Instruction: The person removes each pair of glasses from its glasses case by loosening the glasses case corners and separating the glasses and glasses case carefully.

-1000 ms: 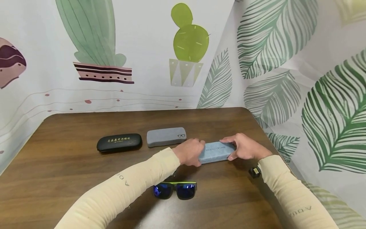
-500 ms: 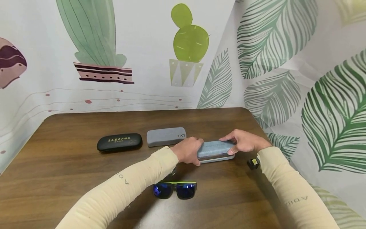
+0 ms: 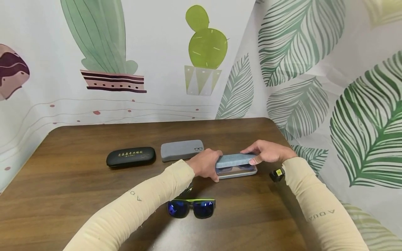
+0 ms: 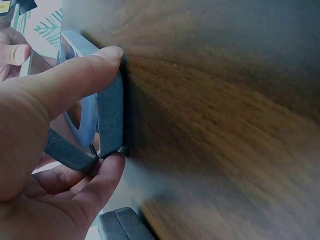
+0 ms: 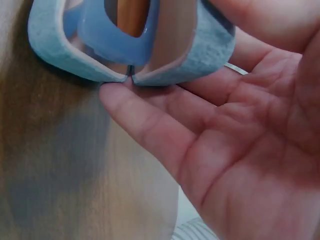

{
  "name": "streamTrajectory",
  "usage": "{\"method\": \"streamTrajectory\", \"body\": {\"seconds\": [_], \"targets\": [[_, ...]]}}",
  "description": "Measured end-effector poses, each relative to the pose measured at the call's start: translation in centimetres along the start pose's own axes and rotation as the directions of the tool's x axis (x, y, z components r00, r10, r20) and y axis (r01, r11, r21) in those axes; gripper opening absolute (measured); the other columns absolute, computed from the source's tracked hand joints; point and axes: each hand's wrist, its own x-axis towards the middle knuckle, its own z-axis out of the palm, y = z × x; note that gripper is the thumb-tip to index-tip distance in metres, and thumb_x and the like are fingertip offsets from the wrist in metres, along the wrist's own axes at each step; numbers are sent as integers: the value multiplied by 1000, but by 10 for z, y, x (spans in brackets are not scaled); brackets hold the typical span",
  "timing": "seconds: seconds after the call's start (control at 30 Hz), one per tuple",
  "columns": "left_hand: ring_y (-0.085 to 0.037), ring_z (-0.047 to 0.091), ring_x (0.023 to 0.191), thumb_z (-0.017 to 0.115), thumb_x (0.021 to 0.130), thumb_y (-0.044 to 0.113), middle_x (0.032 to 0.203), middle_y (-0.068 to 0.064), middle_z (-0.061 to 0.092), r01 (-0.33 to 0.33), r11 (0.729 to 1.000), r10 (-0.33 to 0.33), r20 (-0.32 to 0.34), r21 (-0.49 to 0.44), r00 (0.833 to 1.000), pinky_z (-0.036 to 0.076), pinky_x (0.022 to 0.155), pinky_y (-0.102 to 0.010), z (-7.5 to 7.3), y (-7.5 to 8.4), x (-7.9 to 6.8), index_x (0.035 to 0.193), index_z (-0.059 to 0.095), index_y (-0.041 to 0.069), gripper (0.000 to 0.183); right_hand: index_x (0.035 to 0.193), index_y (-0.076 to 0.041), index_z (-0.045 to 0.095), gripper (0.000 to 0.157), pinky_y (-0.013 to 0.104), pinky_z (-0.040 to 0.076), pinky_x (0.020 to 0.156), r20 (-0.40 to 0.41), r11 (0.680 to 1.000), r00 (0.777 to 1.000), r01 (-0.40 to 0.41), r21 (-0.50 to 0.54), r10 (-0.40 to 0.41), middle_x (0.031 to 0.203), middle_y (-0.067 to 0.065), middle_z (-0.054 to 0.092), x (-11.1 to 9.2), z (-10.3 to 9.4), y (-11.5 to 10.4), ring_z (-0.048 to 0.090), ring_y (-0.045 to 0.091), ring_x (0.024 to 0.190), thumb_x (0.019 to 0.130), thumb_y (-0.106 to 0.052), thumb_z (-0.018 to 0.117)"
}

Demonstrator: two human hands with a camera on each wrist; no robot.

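Note:
A light blue glasses case [image 3: 235, 160] lies on the table's right half, its lid tilted up partway. Inside it sits a pair of blue-framed glasses [image 5: 117, 47], partly covered by the lid in the head view. My left hand [image 3: 205, 164] grips the case's left end; in the left wrist view its thumb [image 4: 92, 70] lies over the base's rim and its fingertips are at the hinge. With thumb at the front edge and fingers behind, my right hand [image 3: 268, 152] holds the right end of the lid.
Left of the blue case lie a grey glasses case [image 3: 180, 150] and a black glasses case [image 3: 131, 157], both closed. Sunglasses [image 3: 192, 208] with blue lenses lie nearer, beside my left sleeve. A patterned cloth hangs behind the wooden table [image 3: 78, 195].
The blue case's lid has swung up and back from closed, showing the glasses inside. My right hand has risen slightly with the lid; the left hand has kept its grip on the end.

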Motion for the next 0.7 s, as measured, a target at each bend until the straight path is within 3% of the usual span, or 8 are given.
{"method": "streamTrajectory", "body": {"seconds": [0.33, 0.47, 0.6, 0.67, 0.7], "targets": [[-17, 65, 103, 98, 70, 35, 135, -12, 69, 49, 999, -48, 21, -23, 999, 58, 98, -35, 0, -2, 2, 149, 50, 6, 96, 131, 6, 68, 39, 26, 55, 95, -19, 986, 999, 43, 161, -40, 117, 22, 76, -2, -1, 8, 72, 25, 108, 101, -18, 66], [-16, 65, 100, 99, 69, 34, 132, -12, 70, 35, 999, -34, 17, -30, 999, 58, 94, -34, -1, -4, 3, 148, 51, 4, 98, 131, 9, 66, 38, 26, 57, 93, -55, 977, 998, 37, 212, -26, 120, 25, 74, -3, 2, 11, 72, 20, 107, 102, -16, 64], [-16, 64, 98, 99, 68, 35, 130, -12, 70, 37, 999, -37, 21, -30, 999, 57, 93, -33, -3, -5, 4, 148, 51, 3, 98, 131, 5, 68, 39, 27, 55, 94, -185, 994, 983, 12, 113, 9, 118, 19, 76, -8, 12, 9, 70, 15, 106, 102, -20, 65], [-16, 64, 98, 99, 68, 36, 129, -11, 70, 38, 999, -37, 26, -25, 999, 57, 93, -33, -3, -5, 4, 147, 51, 3, 98, 130, 3, 70, 40, 34, 56, 95, -304, 1000, 952, -19, 17, 23, 117, 18, 77, -13, 20, 4, 71, 20, 106, 100, -24, 69], [-16, 64, 98, 99, 68, 37, 127, -11, 71, 37, 999, -36, 28, -23, 999, 57, 92, -33, -3, -5, 4, 146, 52, 3, 97, 128, 1, 71, 39, 38, 56, 95, -378, 998, 926, -39, -44, 20, 117, 17, 77, -16, 24, 1, 72, 22, 106, 99, -25, 71]]}}
